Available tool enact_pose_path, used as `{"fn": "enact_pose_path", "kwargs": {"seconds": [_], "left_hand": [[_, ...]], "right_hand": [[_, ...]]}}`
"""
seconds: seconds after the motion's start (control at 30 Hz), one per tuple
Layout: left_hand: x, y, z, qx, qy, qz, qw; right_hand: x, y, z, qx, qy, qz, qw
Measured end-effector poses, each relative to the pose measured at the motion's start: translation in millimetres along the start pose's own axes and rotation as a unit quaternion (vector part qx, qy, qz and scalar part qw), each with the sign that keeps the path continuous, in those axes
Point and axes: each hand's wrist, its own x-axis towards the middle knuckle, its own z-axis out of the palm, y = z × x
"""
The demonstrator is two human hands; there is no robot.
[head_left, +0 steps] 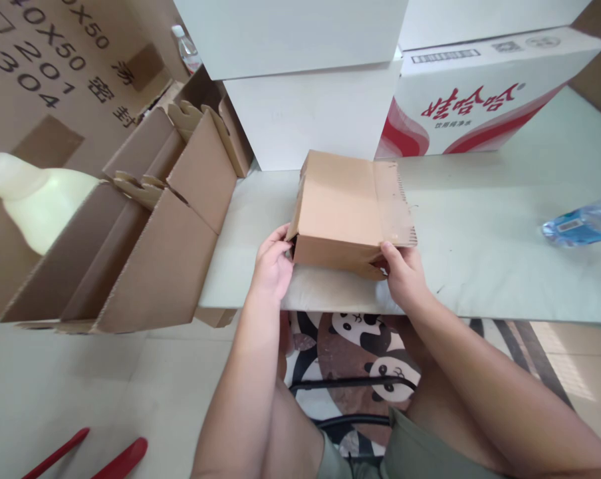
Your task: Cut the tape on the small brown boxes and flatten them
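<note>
A small brown cardboard box (pixel 340 193) lies tilted between my hands near the front edge of the table. A strip of clear tape runs along its right side, where a flap edge looks ragged. My left hand (pixel 273 263) grips the box's front left corner, its fingers curled at a dark gap there. On the front right corner, my right hand (pixel 405 269) has its thumb on top and its other fingers underneath, beside a small opening in the front face. What lies inside the box cannot be seen.
Open cardboard cartons (pixel 181 246) stand in a row at left. White boxes (pixel 310 113) rise behind, beside a red-and-white water carton (pixel 470 106). A plastic bottle (pixel 580 223) lies at right on the pale table (pixel 490 266). Panda-patterned mat (pixel 325 346) below.
</note>
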Motion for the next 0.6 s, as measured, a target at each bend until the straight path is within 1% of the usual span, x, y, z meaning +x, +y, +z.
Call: {"fn": "enact_pose_path", "kwargs": {"seconds": [0.17,0.33,0.6], "left_hand": [[0.3,0.1,-1.5,-0.004,0.011,-0.009,1.0],[-1.2,0.6,0.4,0.002,-0.002,0.001,1.0],[-2.2,1.4,4.4,0.008,0.001,0.008,1.0]], "right_hand": [[-0.6,-0.5,-0.2,-0.002,-0.003,0.0,1.0],[-0.7,-1.3,0.0,-0.001,0.0,-0.004,1.0],[0.1,0.5,0.0,0.0,0.006,0.009,1.0]]}}
